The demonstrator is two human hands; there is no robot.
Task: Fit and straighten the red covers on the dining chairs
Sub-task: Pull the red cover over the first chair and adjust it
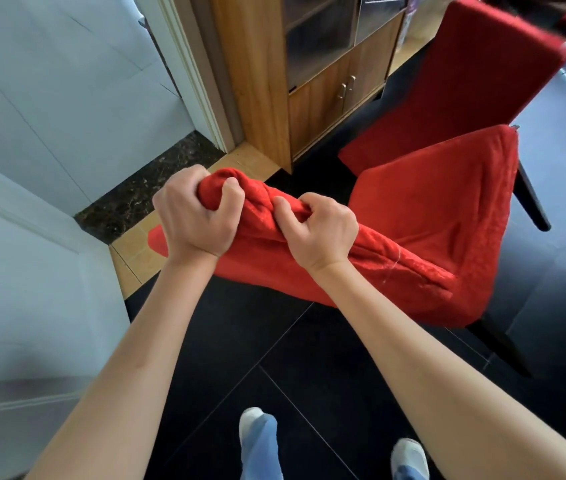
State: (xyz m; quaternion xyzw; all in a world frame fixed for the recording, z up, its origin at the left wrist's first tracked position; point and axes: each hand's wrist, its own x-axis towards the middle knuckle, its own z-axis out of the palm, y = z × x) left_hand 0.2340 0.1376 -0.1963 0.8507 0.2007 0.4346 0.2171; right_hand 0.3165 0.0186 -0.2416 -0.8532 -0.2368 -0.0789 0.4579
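On the dark tiled floor [240, 341], both hands, left [195, 216] and right [316, 227], clench the bunched red cover [430, 216] over the chair back; best to pull evenly downward, smoothing wrinkles

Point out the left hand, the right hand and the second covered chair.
left hand [194, 216]: head view, back of the hand.
right hand [319, 230]: head view, back of the hand.
second covered chair [475, 81]: head view, red backrest.
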